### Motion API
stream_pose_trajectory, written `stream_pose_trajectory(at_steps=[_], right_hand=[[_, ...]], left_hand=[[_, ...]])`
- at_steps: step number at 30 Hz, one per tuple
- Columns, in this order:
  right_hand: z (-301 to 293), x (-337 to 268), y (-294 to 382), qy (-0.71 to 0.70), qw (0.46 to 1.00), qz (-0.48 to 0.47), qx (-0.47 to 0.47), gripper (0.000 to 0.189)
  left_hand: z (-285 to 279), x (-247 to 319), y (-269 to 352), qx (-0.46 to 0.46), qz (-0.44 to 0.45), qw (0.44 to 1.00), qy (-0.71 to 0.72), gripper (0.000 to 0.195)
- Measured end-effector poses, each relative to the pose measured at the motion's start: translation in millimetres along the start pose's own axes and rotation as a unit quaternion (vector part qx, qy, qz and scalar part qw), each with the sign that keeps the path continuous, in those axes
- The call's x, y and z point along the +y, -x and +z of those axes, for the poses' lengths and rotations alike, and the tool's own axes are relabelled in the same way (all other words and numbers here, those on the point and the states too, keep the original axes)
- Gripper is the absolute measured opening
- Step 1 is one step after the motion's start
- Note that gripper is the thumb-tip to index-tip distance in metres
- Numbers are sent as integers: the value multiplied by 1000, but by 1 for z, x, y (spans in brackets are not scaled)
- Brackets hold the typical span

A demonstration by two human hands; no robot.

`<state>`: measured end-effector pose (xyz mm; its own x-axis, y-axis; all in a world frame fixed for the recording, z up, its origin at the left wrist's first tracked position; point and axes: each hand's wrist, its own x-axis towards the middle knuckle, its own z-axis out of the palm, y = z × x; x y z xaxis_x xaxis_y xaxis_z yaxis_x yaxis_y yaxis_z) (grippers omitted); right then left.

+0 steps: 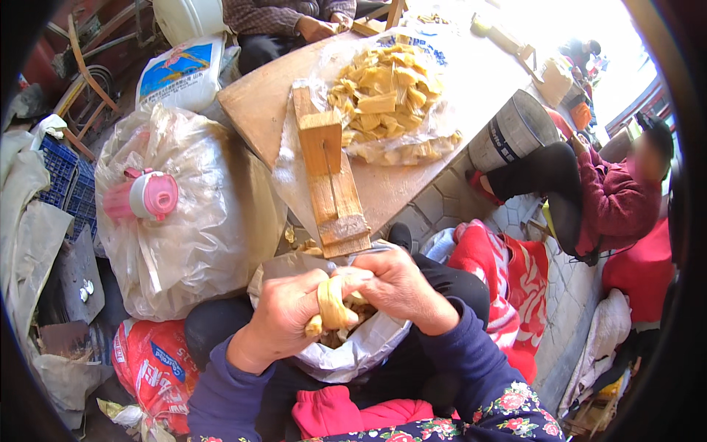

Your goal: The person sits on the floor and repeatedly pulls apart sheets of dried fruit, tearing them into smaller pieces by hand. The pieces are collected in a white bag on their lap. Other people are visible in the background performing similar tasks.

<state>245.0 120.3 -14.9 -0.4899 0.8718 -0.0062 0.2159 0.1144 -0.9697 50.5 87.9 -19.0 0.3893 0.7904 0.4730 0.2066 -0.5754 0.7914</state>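
My left hand grips a pale yellow, dried, leafy strip, bent into a loop around its fingers. A rolled end of the strip pokes out below my thumb. Close by, my right hand is pinched at the far side of the loop, its fingertips meeting those of my left; what they hold there is partly hidden. Beneath both hands, a white woven sack with yellowish scraps inside stands between my knees. Just beyond them lies a wooden jig with an upright block and a thin metal rod.
A pile of yellow strips rests on plastic on the board table. On the left, a pink bottle tops a plastic-wrapped bundle. A bucket and a seated person are right; another person's hands work opposite.
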Motion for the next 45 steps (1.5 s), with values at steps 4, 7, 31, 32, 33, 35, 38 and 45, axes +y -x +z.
stream_pose_trajectory(at_steps=[4,7,31,32,33,35,38,45], right_hand=[[5,19,4,-427,867,180,-182,17],[18,16,8,-467,851,204,-127,14],[15,0,11,-245,944,174,-138,44],[7,0,14,-287,919,193,-187,46],[3,1,15,-327,890,211,-236,48],[6,0,15,-338,892,221,-204,55],[6,0,12,-346,897,225,-160,46],[15,1,12,-356,882,272,-147,35]], left_hand=[[-6,-11,-1,4,128,982,-141,41],[-1,-5,4,92,129,977,-143,42],[-25,4,6,122,-41,989,68,10],[-30,4,12,157,-87,977,111,10],[-33,5,17,193,-131,960,153,11],[-31,4,13,197,-116,961,155,15],[-34,0,11,160,-185,952,183,17],[-20,-5,14,15,-313,839,444,29]])
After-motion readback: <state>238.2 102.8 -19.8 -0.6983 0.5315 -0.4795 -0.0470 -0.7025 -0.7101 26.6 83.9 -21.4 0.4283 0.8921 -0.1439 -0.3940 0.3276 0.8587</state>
